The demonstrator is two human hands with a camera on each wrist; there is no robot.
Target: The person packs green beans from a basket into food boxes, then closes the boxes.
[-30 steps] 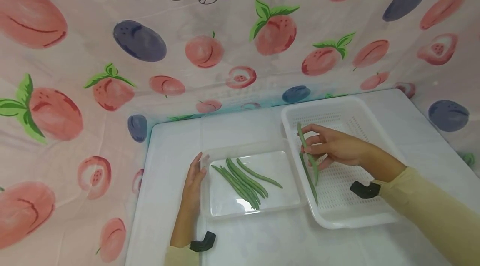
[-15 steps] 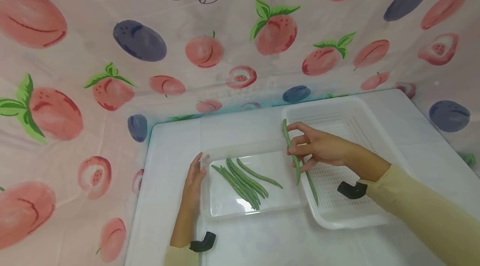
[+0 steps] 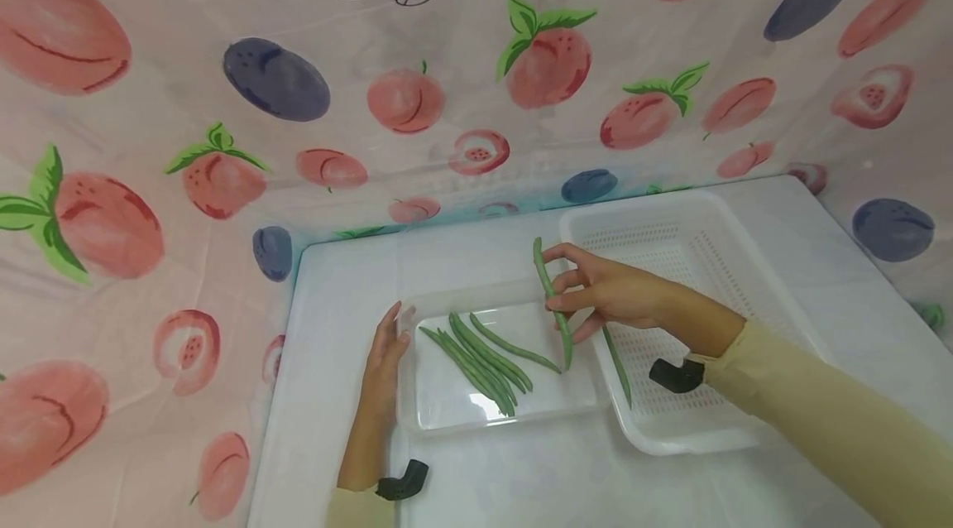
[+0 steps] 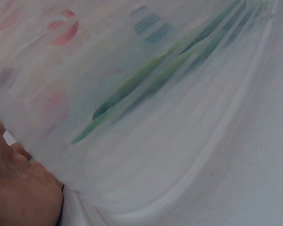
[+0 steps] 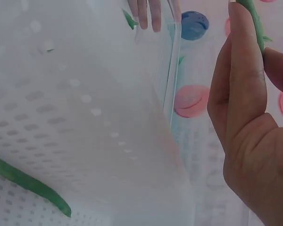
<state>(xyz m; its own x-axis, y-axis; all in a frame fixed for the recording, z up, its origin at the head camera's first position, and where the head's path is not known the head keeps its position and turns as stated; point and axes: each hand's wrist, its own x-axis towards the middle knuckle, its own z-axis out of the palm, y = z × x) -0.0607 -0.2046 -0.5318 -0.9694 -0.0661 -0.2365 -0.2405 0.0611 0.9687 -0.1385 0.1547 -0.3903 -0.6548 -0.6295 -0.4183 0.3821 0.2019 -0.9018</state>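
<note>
In the head view my right hand (image 3: 614,292) pinches a green bean (image 3: 540,263) between thumb and fingers, above the right end of a clear plastic tray (image 3: 506,426). Inside that tray several green beans (image 3: 484,362) lie side by side, mostly slanting the same way. My left hand (image 3: 385,350) rests against the tray's left wall, its fingers fairly straight along it. The left wrist view shows part of that palm (image 4: 23,188) beside the see-through wall. One more green bean (image 5: 30,183) lies in the white perforated basket (image 3: 670,444).
The basket stands to the right of the tray, their edges touching or overlapping. Both sit on a white table (image 3: 350,271). A fruit-printed cloth (image 3: 417,23) hangs behind the table and at its sides.
My right hand has carried the pinched green bean leftward, out from over the basket to over the tray. The left hand and the tray have stayed put.
</note>
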